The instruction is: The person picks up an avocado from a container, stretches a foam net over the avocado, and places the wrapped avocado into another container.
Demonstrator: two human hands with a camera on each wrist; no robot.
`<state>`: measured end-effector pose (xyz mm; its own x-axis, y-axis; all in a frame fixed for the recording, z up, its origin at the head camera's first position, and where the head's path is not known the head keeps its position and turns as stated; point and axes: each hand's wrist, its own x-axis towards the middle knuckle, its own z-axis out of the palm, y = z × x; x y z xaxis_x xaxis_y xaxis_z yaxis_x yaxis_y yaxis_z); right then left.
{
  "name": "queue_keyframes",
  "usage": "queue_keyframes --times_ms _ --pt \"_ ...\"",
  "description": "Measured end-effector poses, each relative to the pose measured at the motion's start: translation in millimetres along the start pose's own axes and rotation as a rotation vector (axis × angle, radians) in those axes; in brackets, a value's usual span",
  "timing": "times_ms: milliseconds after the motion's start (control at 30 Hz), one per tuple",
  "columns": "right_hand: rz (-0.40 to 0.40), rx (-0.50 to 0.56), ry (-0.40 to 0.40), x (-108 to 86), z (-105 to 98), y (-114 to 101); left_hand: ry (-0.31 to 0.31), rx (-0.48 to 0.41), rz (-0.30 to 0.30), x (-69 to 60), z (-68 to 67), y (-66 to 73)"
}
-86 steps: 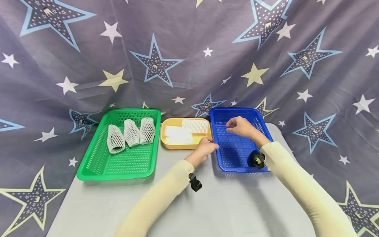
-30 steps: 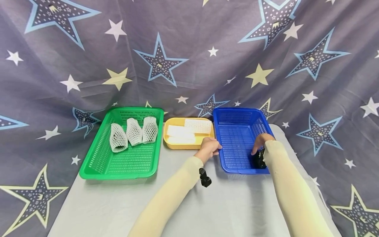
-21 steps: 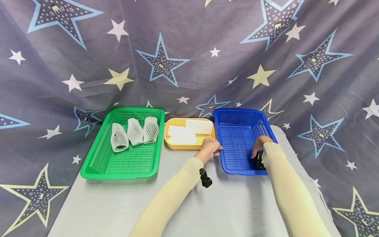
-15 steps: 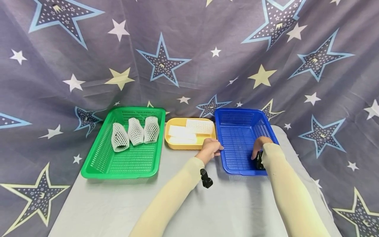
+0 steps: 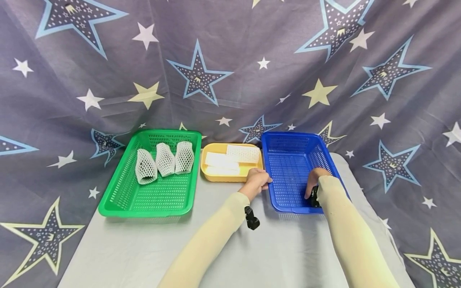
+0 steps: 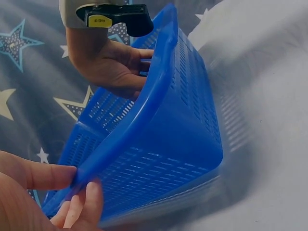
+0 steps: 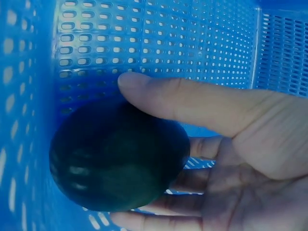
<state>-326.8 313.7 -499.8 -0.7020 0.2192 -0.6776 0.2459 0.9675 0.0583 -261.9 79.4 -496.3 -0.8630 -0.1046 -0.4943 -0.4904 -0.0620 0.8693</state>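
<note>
A blue perforated basket (image 5: 288, 168) stands at the right of the table. My left hand (image 5: 256, 182) pinches its near left rim, thumb on one side and fingers on the other in the left wrist view. Inside the basket, my right hand (image 5: 317, 178) reaches into the near right corner. The right wrist view shows a smooth, dark green, egg-shaped fruit (image 7: 115, 161) there, with the thumb (image 7: 183, 98) over its top and the other fingers round its side and underneath. In the head view the hand, sleeve and black wrist camera (image 5: 315, 197) hide the fruit.
A green basket (image 5: 158, 200) at the left holds several-holed white foam net sleeves (image 5: 184, 158), bulging as if filled; one shows something dark inside. Between the baskets, a yellow tray (image 5: 219, 178) contains flat white foam nets (image 5: 243, 153). A star-patterned cloth (image 5: 230, 72) hangs behind.
My right hand has gone from above the middle of the blue basket down into its near right corner, to the dark green fruit. My left hand stays at the rim; the view has shifted slightly.
</note>
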Motion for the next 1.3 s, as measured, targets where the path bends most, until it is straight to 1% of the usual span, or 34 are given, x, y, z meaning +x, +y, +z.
queue_keyframes --times_ms 133,333,700,833,933,1067,1133,1300 --pt "-0.023 -0.032 0.024 -2.6 1 0 0.008 0.007 0.001 0.0 0.7 0.6" --pt "-0.021 -0.043 0.027 -9.9 1 0 0.024 0.024 -0.009 -0.4 1.1 0.0" --pt "-0.028 -0.015 0.061 -20.0 0 0 0.034 0.026 0.016 -5.0 0.6 -0.3" --pt "-0.014 0.02 0.059 -25.7 0 -3 0.036 0.036 0.018 -3.6 1.6 -1.4" --pt "-0.011 0.027 0.059 -24.1 1 -4 0.025 0.032 0.01 -1.4 1.5 -2.7" --pt "-0.016 -0.014 0.052 -18.9 1 -2 0.002 0.015 -0.003 1.2 0.3 -3.7" --pt "-0.018 -0.015 0.053 -17.9 2 0 -0.004 0.006 -0.001 2.3 -0.3 -3.6" --pt "-0.054 0.007 0.097 -19.3 5 4 -0.003 -0.005 -0.007 5.1 0.8 -5.1"
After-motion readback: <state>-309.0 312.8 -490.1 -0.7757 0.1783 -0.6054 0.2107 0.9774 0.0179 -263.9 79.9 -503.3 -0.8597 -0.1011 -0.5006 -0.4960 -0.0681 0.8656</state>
